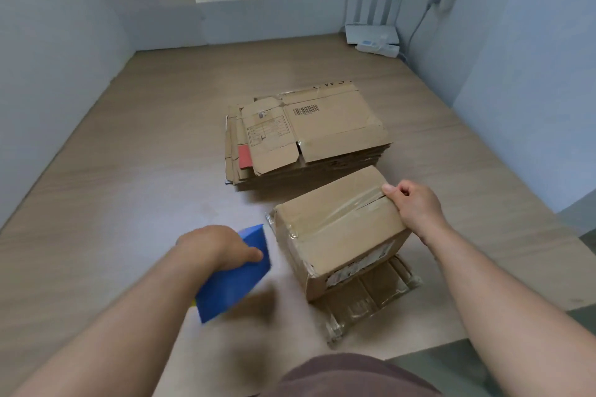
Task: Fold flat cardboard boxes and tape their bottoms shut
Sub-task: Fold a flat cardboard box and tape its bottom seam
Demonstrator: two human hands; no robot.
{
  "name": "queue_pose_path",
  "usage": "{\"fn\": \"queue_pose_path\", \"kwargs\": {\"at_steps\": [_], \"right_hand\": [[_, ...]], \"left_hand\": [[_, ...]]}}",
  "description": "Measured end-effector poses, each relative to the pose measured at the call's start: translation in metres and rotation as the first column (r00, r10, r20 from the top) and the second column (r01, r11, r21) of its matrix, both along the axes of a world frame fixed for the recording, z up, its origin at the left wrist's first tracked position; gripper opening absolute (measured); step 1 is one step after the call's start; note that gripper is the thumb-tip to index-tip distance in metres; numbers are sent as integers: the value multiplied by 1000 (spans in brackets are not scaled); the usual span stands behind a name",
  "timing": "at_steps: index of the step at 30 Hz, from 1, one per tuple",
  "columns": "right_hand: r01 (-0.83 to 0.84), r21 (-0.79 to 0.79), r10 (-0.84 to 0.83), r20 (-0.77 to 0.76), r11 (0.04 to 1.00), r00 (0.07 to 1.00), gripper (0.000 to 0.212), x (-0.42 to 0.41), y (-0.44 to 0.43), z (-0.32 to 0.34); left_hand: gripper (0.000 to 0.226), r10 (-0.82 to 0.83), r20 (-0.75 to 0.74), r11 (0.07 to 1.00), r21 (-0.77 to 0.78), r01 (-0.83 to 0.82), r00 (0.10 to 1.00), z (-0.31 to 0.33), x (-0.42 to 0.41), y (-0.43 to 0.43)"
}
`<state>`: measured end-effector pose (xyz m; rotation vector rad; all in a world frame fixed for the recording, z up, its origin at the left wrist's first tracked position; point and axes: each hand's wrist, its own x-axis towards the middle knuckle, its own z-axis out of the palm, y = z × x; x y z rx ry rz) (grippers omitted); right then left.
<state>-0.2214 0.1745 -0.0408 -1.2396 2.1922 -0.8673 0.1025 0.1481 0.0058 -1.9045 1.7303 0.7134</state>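
A brown-clad lap (348,374) sits at the worktop (145,171) edge. Ahead and right stands the folded box (342,235), bottom up, on a flattened sheet (371,296). Its long axis and taped seam (338,211) run from near-left to far-right. The right hand (416,206) grips the far-right end, thumb on the tape. The left hand (219,248) grasps a blue tape dispenser (235,284) just beside the box's left end. A stack of flat boxes (306,138) lies beyond. Pale walls close in, with a router (371,34) in the corner.
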Motion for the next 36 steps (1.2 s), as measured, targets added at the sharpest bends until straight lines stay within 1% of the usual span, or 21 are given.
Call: {"fn": "queue_pose_path", "kwargs": {"at_steps": [1,2,3,5,8,11,13,15,17,18,19,20,21,22,24,25,26,30,33,34,36], "right_hand": [[4,-1,-4,-9,1000,1000,42,0,1,-1],[12,-1,-12,-15,1000,1000,42,1,2,-1],[26,3,-26,-20,1000,999,42,2,3,-3],[59,6,-58,-49,998,997,43,9,5,-5],[96,-12,-97,-91,995,991,44,21,7,-7],[104,-4,-103,-116,995,988,43,25,8,-10],[102,0,-102,-123,995,987,43,25,8,-11],[105,-3,-105,-111,994,988,42,25,8,-10],[108,-8,-108,-96,994,990,42,24,8,-11],[107,-8,-107,-93,994,990,41,24,8,-12],[104,-11,-105,-91,994,990,41,24,8,-13],[103,-16,-104,-87,995,991,41,23,8,-13],[102,-18,-103,-84,995,991,41,23,8,-13],[98,-17,-99,-82,995,992,41,23,7,-14],[86,-13,-87,-86,996,993,40,22,7,-14],[78,-12,-79,-89,997,993,40,21,7,-15],[69,-12,-70,-92,998,993,40,21,7,-15],[36,-25,-38,-88,999,995,40,20,7,-15],[-15,23,17,-94,1000,995,45,19,7,-11],[-36,74,45,-130,997,991,53,20,6,-9],[-68,199,119,-257,978,959,81,25,4,-4]], "left_hand": [[52,-57,101,994,-92,66,993,-8,-1,2],[49,-55,149,985,-152,78,987,-15,0,2],[47,-21,149,980,-191,50,989,-21,4,2],[42,58,81,964,-264,-35,995,-30,10,3],[38,104,36,927,-366,-84,994,-45,7,5],[34,143,-24,923,-358,-142,989,-65,5,9],[38,187,-71,911,-360,-200,980,-77,5,15],[44,217,-41,900,-378,-216,975,-82,2,21],[43,236,-30,861,-457,-223,971,-79,-5,27],[39,242,-134,802,-530,-276,961,-76,-11,30],[38,227,-314,721,-583,-376,922,-71,-21,34],[40,170,-498,652,-590,-476,850,-64,-35,38],[46,93,-617,628,-572,-527,781,-56,-52,43],[53,24,-659,650,-561,-513,751,-50,-69,48],[64,-18,-612,713,-562,-419,791,-48,-99,55],[66,10,-586,731,-549,-407,810,-49,-106,56],[65,61,-595,745,-508,-434,801,-51,-108,55],[49,292,-738,716,-253,-650,608,-51,-101,47],[48,391,-771,688,-119,-716,503,-48,-99,38],[54,412,-766,681,-101,-725,494,-46,-100,35],[68,439,-708,681,-139,-719,553,-45,-104,30]]}}
